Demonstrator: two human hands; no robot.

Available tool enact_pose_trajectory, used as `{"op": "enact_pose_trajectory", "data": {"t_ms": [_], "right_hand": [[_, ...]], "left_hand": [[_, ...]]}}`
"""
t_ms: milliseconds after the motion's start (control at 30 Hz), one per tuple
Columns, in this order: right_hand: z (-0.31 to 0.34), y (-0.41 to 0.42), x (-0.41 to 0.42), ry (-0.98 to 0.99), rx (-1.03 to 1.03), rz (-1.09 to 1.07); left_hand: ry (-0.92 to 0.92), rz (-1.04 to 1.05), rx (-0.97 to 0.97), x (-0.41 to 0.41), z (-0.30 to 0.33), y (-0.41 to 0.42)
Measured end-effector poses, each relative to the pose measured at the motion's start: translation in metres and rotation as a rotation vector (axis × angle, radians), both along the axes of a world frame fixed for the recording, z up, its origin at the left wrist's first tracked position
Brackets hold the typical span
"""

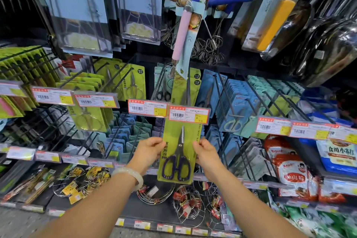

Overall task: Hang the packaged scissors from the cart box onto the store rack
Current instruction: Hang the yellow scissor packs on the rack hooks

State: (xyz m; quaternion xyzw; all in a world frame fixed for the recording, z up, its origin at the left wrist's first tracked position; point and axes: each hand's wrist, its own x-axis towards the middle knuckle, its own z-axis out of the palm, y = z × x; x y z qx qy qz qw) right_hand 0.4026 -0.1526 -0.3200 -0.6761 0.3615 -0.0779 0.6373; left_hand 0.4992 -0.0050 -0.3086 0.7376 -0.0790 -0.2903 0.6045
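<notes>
A: What are we holding?

B: A flat yellow-green card pack of dark-handled steel scissors, upright, blades up. Our left hand pinches its left edge, thumb on the front, and our right hand pinches the right edge the same way. A pale stone bangle sits on the left wrist.

A: And where is the pack against the rack?

B: Its top edge sits just behind the red-and-white price label with a yellow corner at the tip of a black wire peg. Whether the peg passes through the pack's hole, we cannot tell; the label hides it.

A: What hangs around that label?

B: Left of it, more yellow-green scissor packs on pegs. Right of it, blue card packs in rows. Above it, a pink-handled whisk dangles. Below it, on the bottom shelf, wire racks with red tags lie in a heap. Further right of it, red-and-white food bags stand on a shelf.
</notes>
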Motion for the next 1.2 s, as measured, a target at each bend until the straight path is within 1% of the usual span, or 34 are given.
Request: {"op": "enact_pose_trajectory", "data": {"t_ms": [100,167,267,333,400,467,533,567,633,733,833,933,1000,1067,1133,1200], "right_hand": [[-0.001,-0.004,0.004,-0.026,-0.009,-0.007],[0.003,-0.008,0.007,-0.040,-0.056,-0.017],[0.006,-0.010,0.007,-0.049,-0.110,-0.011],[0.005,-0.010,0.007,-0.049,-0.125,-0.006],[0.002,-0.010,0.007,-0.047,-0.109,-0.015],[0.000,-0.011,0.012,-0.044,-0.078,-0.012],[-0.003,-0.015,0.019,-0.033,-0.072,-0.009],[-0.005,-0.017,0.023,-0.029,-0.078,-0.009],[-0.006,-0.021,0.030,-0.008,-0.095,0.001],[-0.004,-0.025,0.038,0.039,-0.155,0.027],[-0.001,-0.029,0.042,0.123,-0.242,0.069],[-0.001,-0.038,0.034,0.217,-0.252,0.110],[-0.002,-0.044,0.017,0.315,-0.278,0.192],[-0.006,-0.051,-0.009,0.449,-0.394,0.302],[-0.011,-0.060,-0.042,0.559,-0.488,0.381],[-0.016,-0.073,-0.079,0.644,-0.578,0.417]], "left_hand": [[-0.045,-0.007,0.023,0.007,-0.006,-0.007],[-0.074,-0.034,0.049,0.011,-0.006,-0.014],[-0.205,-0.108,0.152,0.016,-0.003,-0.022],[-0.276,-0.113,0.195,0.017,-0.001,-0.022],[-0.309,-0.084,0.183,0.018,-0.001,-0.022],[-0.334,-0.052,0.119,0.022,0.001,-0.024],[-0.334,-0.001,0.061,0.028,0.006,-0.029],[-0.336,0.005,0.071,0.032,0.007,-0.031],[-0.339,-0.018,0.129,0.037,0.006,-0.037],[-0.282,-0.016,0.173,0.042,0.007,-0.045],[-0.342,-0.043,0.315,0.050,0.006,-0.052],[-0.334,-0.073,0.378,0.048,-0.009,-0.057],[-0.306,-0.170,0.548,0.031,-0.028,-0.061],[-0.326,-0.345,0.752,0.003,-0.049,-0.068],[-0.432,-0.490,0.806,-0.034,-0.055,-0.083],[-0.585,-0.629,0.799,-0.075,-0.049,-0.105]]}}
